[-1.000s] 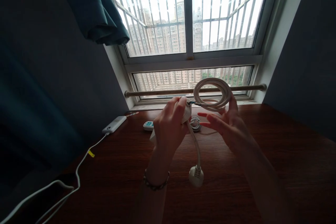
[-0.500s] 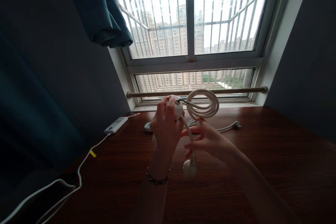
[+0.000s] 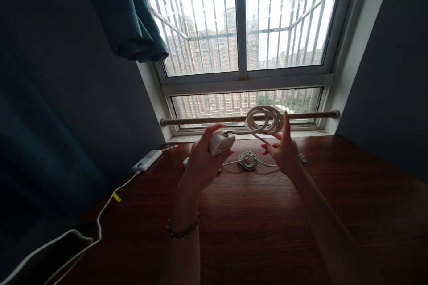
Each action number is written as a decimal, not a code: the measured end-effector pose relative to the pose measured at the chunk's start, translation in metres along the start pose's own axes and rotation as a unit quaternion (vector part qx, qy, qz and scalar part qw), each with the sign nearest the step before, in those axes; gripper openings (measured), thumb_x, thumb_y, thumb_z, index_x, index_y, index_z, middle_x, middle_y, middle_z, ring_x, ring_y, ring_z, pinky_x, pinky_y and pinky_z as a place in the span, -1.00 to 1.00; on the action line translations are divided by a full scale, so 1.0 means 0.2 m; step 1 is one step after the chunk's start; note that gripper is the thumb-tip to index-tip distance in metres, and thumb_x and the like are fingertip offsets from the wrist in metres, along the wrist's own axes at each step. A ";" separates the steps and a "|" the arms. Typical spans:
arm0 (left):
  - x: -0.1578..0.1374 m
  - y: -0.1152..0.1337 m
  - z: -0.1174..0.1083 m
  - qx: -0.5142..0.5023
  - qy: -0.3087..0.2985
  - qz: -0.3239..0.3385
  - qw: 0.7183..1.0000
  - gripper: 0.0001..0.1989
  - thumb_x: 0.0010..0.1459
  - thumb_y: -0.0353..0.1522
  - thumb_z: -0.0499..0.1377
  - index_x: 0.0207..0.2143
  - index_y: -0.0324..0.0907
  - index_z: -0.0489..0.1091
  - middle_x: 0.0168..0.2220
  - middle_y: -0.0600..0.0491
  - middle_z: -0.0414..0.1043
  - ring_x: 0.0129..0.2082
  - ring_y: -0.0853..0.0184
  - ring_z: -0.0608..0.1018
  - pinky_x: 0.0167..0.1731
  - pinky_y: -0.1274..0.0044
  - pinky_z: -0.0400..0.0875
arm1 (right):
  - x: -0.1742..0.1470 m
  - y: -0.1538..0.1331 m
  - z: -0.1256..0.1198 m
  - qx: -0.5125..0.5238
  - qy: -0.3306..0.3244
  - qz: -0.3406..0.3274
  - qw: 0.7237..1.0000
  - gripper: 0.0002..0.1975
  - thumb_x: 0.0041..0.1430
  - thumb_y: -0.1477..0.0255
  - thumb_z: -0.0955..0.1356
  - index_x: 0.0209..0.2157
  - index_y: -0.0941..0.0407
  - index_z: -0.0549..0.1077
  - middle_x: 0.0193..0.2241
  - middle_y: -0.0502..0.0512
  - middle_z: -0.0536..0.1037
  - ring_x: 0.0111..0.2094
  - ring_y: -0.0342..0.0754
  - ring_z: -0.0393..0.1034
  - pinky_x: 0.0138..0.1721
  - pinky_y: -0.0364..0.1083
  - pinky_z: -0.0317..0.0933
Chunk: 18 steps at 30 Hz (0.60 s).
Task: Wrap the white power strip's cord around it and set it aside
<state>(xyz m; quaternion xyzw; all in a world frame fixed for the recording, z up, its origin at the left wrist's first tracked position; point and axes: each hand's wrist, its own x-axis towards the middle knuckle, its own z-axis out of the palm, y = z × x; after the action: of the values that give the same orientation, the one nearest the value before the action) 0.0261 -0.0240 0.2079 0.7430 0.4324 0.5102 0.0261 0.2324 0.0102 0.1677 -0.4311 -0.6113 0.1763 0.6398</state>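
Observation:
My left hand is wrapped round a white block, which looks like a power strip seen end-on. Dark and greenish wires show where its cord leaves the end. That white cord is wound in several loops, held up in front of the window rail. With thumb and fingers my right hand grips the lower right of the loops, its index finger pointing up. The cord's plug is out of sight. Behind my hands a second, thinner grey-white cord lies bundled on the wooden table.
Partly hidden behind my left hand is another power strip. A plug lies to the right. At the left edge sits a white power bank-like device with a white cable. A rail crosses the window.
My right hand has moved up and right and now grips the cord loops. The block has turned in my left hand, and the dangling plug has gone from view.

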 end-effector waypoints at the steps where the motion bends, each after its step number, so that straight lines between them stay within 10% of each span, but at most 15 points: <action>1: 0.00 0.00 -0.01 -0.010 -0.024 -0.001 1.000 -0.52 -0.14 -0.38 0.22 -0.10 -0.08 0.21 -0.29 0.09 0.37 -0.40 0.42 0.42 -0.45 0.61 0.34 | 0.01 0.01 -0.01 -0.001 0.030 0.002 1.000 -0.02 -0.20 0.51 0.39 0.18 0.03 -0.25 -0.21 0.19 0.46 -0.65 -0.15 0.37 -0.57 -0.12 0.33; 9: -0.01 -0.03 -0.10 -0.002 -0.224 -0.008 0.975 -0.60 -0.09 -0.36 0.16 -0.12 -0.07 0.23 -0.41 0.15 0.39 -0.50 0.44 0.42 -0.50 0.63 0.31 | 0.12 0.19 -0.15 0.128 0.195 0.093 0.968 -0.07 -0.27 0.42 0.44 0.12 0.11 -0.11 -0.29 0.14 0.48 -0.55 -0.12 0.39 -0.55 -0.11 0.35; 14: 0.00 -0.15 -0.16 0.120 -0.135 -0.054 0.982 -0.56 -0.12 -0.32 0.16 -0.11 -0.07 0.23 -0.37 0.13 0.40 -0.45 0.38 0.44 -0.45 0.59 0.30 | 0.18 0.21 -0.34 0.228 0.211 0.092 0.946 -0.43 -0.18 0.44 0.40 -0.06 0.13 0.21 -0.35 0.07 0.50 -0.60 -0.25 0.32 -0.54 -0.22 0.30; 18: 0.00 -0.27 -0.22 0.222 -0.057 -0.107 0.967 -0.52 -0.14 -0.29 0.17 -0.09 -0.09 0.24 -0.39 0.08 0.40 -0.44 0.32 0.45 -0.46 0.55 0.30 | 0.12 0.10 -0.52 0.254 0.097 0.090 0.958 -0.60 -0.16 0.53 0.38 -0.18 0.06 0.39 -0.41 0.06 0.51 -0.57 -0.25 0.31 -0.57 -0.24 0.19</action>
<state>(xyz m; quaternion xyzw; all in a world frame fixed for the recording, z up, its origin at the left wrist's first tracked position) -0.0409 -0.0085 0.2030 0.7077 0.6094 0.3523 -0.0607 0.3399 0.0049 0.1790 -0.3227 -0.4397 0.3400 0.7661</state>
